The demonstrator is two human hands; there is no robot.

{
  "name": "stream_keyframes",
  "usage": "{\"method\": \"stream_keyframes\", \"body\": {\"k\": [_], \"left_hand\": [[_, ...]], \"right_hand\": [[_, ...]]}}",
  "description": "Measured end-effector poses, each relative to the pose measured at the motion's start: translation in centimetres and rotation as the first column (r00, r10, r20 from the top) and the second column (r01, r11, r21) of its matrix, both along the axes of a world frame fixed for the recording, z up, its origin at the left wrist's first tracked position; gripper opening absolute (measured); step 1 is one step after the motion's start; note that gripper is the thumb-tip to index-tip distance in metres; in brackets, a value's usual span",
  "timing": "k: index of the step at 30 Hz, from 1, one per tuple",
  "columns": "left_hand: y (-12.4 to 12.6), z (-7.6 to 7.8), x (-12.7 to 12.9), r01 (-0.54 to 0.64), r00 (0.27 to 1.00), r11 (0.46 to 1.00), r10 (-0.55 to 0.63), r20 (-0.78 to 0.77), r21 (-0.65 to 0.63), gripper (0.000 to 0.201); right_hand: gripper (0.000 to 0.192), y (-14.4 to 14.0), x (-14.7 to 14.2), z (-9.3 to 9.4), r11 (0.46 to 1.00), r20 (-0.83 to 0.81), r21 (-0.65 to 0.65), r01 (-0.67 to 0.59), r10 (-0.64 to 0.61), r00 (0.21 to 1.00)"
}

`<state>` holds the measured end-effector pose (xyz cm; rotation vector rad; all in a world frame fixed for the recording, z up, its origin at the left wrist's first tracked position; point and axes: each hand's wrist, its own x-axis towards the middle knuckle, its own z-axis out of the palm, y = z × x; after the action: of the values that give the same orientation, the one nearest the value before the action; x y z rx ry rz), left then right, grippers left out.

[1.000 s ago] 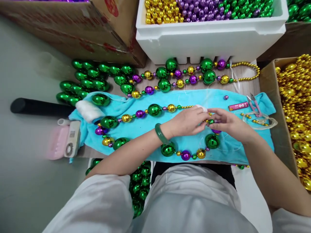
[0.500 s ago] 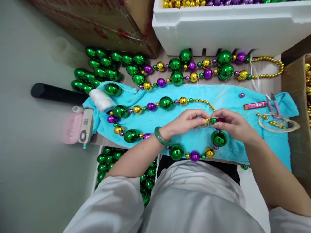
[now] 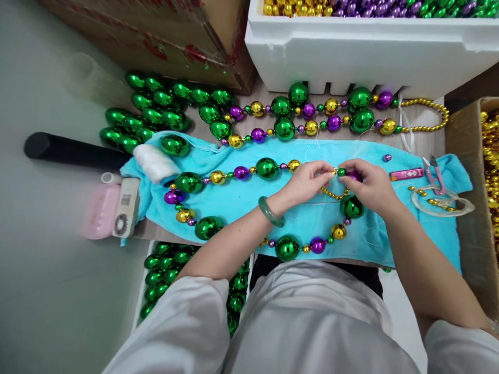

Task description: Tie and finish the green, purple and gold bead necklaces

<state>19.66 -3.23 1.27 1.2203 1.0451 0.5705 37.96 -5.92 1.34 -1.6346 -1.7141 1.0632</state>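
Pinching the bead strand [image 3: 249,171] between both grips, we are holding its loose ends together: left hand [image 3: 307,182] and right hand [image 3: 368,184] nearly touching, its loop running leftward across the turquoise towel [image 3: 241,200].

I'm looking down on a narrow wooden table [image 3: 421,136], most of its top covered by a turquoise towel [image 3: 249,200]. At its far edge a white foam box [image 3: 370,52] sits beside a brown cardboard box [image 3: 156,36] with red print, and another open cardboard box [image 3: 465,208] stands at the right end. To the left I see smooth, pale grey-green floor [image 3: 47,291], evenly lit with soft shadows. A black tube [image 3: 70,150] lies across it toward the table, and a pink and white gadget [image 3: 111,210] rests at the table's left end. Below the table edge a white tray [image 3: 141,291] stands on the floor.
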Motion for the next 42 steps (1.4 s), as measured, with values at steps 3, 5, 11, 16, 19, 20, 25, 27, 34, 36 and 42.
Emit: {"method": "stream_keyframes", "body": {"k": [3,5,11,16,19,20,25,27,34,36,42], "left_hand": [[1.7,0.9,0.4,0.002,0.994,0.999,-0.006,-0.113,-0.036,0.003],[2.4,1.2,0.3,-0.01,0.993,0.99,-0.007,-0.121,-0.139,0.008],[2.4,1.5,-0.7,-0.054,0.998,0.954,0.063,0.02,-0.294,0.008],[1.7,1.5,-1.6,-0.026,0.996,0.952,0.051,0.076,-0.305,0.005],[1.4,1.3,-2.0,-0.032,0.993,0.952,0.064,0.096,-0.305,0.003],[1.4,1.2,-2.1,-0.034,0.992,0.952,0.068,0.102,-0.305,0.002],[1.1,1.0,-2.1,-0.029,0.99,0.961,0.066,0.127,-0.275,0.004],[1.0,1.0,-2.0,-0.032,0.991,0.969,0.063,0.119,-0.247,0.006],[-0.1,1.5,-1.0,-0.1,0.993,0.995,0.1,0.063,-0.001,0.011],[-0.5,1.9,-0.6,-0.08,0.997,0.99,0.079,0.016,0.117,0.012],[-1.4,3.5,0.0,0.061,0.992,0.926,-0.015,-0.126,0.373,0.007]], "right_hand": [[0.03,0.2,-0.3,1.1,0.974,0.292,0.22,-0.057,-0.01,0.956],[0.026,-1.0,-1.4,1.3,0.92,0.44,0.371,-0.129,-0.052,0.896],[0.022,-5.7,-6.2,-0.5,0.818,0.749,0.081,-0.569,0.326,0.576],[0.022,-5.6,-6.7,-1.4,0.783,0.763,-0.02,-0.622,0.414,0.496],[0.02,-5.5,-5.8,-1.2,0.771,0.698,0.095,-0.629,0.399,0.595],[0.019,-5.6,-5.4,-1.0,0.774,0.653,0.154,-0.615,0.387,0.651],[0.012,-6.8,-3.9,0.9,0.857,0.13,0.416,-0.304,0.275,0.953],[0.01,-7.2,-3.5,1.9,0.933,-0.048,0.355,-0.056,0.077,0.996],[0.006,-6.5,-1.2,4.2,0.916,-0.179,0.152,0.372,-0.345,0.922],[0.009,-5.8,-0.6,4.6,0.863,-0.199,0.257,0.434,-0.393,0.898],[0.019,-3.4,-0.3,5.1,0.958,0.104,0.277,0.077,-0.109,0.989]]}}
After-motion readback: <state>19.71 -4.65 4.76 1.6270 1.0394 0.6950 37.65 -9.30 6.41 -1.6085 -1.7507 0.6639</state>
